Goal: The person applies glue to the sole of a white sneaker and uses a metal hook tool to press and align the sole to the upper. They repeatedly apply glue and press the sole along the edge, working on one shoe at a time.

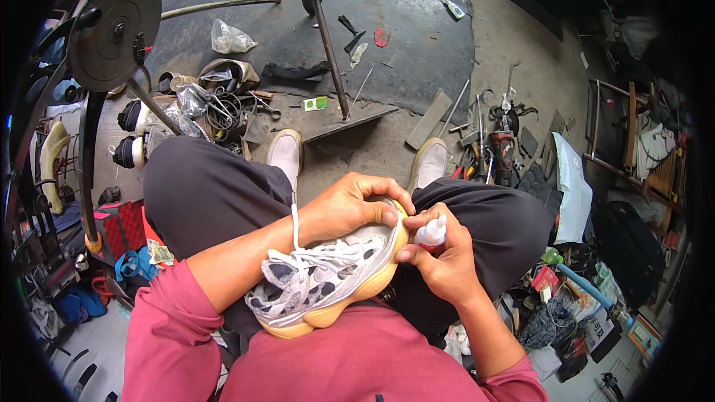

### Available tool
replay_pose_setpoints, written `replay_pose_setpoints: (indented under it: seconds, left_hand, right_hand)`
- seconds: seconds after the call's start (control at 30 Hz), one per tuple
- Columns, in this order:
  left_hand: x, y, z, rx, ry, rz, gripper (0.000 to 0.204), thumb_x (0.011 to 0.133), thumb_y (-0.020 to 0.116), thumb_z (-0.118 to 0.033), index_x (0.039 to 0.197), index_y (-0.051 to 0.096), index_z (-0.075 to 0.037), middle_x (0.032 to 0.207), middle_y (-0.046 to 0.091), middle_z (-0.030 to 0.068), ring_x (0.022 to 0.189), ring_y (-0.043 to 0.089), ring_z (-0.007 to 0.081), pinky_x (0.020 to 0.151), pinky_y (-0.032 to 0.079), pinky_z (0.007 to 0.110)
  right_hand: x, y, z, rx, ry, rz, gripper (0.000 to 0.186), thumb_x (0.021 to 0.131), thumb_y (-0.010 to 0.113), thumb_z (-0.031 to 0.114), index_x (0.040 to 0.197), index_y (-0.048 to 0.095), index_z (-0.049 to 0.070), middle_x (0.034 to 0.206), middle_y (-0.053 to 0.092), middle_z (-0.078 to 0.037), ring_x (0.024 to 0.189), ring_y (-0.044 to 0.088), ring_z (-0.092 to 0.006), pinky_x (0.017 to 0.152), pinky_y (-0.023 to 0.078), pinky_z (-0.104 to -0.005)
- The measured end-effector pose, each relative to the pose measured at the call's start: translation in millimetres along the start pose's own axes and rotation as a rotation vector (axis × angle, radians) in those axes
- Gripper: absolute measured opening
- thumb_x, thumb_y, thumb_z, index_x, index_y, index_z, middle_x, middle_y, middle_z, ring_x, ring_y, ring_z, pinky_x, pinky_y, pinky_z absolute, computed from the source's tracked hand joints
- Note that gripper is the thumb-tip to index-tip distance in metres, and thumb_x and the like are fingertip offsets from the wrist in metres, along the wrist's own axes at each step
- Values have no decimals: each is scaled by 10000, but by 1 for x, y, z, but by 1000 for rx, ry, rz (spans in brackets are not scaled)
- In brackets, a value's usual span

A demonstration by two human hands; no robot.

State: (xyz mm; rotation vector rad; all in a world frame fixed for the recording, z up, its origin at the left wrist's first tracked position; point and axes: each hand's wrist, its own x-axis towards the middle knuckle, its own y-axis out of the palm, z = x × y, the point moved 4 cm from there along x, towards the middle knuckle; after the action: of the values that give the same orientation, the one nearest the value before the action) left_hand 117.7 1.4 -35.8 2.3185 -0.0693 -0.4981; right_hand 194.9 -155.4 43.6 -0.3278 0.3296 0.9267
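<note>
A grey and white sneaker (325,281) with dark blue patches, white laces and a yellowed sole lies across my lap, its toe pointing away to the right. My left hand (348,207) is closed around the toe end, thumb on the upper and fingertips at the sole's edge. In my right hand (451,262) is a small white squeeze bottle (430,234) with a pointed nozzle, angled upward. The right fingertips and thumb also touch the yellow sole rim beside the toe. One lace end rises along my left wrist.
Ahead stands a metal post (330,56) on a flat base. A black machine wheel (114,31) rises at the left, near a pile of scissors (223,108) and bags. To the right lie hand tools, a red and grey power tool (504,145) and a white sheet (571,190).
</note>
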Motion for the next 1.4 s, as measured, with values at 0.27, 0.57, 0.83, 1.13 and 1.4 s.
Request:
replay_pose_setpoints:
  seconds: [0.27, 0.57, 0.83, 1.13, 1.4]
  left_hand:
    - [2, -1, 3, 24, 15, -11, 181, 957, 690, -56, 1128, 738, -25, 998, 734, 8, 907, 646, 61, 820, 527, 252]
    - [0, -2, 5, 33, 12, 1, 167, 999, 652, -69, 1142, 728, -27, 1007, 715, -11, 909, 625, 50, 817, 512, 241]
    - [0, 1, 3, 68, 26, 69, 217, 1029, 653, -130, 1218, 693, -32, 1075, 706, -2, 979, 618, 64, 878, 507, 259]
    - [-6, 5, -6, 52, -114, 116, 315, 1017, 663, -151, 1316, 643, -56, 1121, 693, 4, 1023, 609, 67, 913, 499, 260]
    - [-9, 7, -14, 130, -144, 152, 363, 995, 672, -168, 1343, 623, -78, 1135, 669, 3, 1038, 593, 74, 926, 488, 265]
  right_hand:
    - [0, -1, 0, -7, -15, -14, 310, 825, 834, -56, 1078, 663, -2, 874, 635, 7, 856, 590, -48, 743, 508, -246]
    - [0, 0, -2, -16, 1, -7, 315, 817, 851, -32, 1077, 674, -5, 856, 619, -9, 829, 605, -69, 740, 509, -263]
    - [0, 0, 0, -28, -11, 4, 315, 827, 858, -6, 1078, 669, -4, 854, 649, -18, 818, 610, -66, 722, 513, -267]
    - [-4, 0, -1, -7, -49, 2, 318, 845, 869, 23, 1075, 650, 17, 840, 667, -1, 812, 595, -43, 711, 507, -246]
    - [-8, 1, -4, 13, -63, 5, 326, 847, 870, 18, 1086, 648, 21, 855, 658, 14, 824, 576, -30, 713, 501, -235]
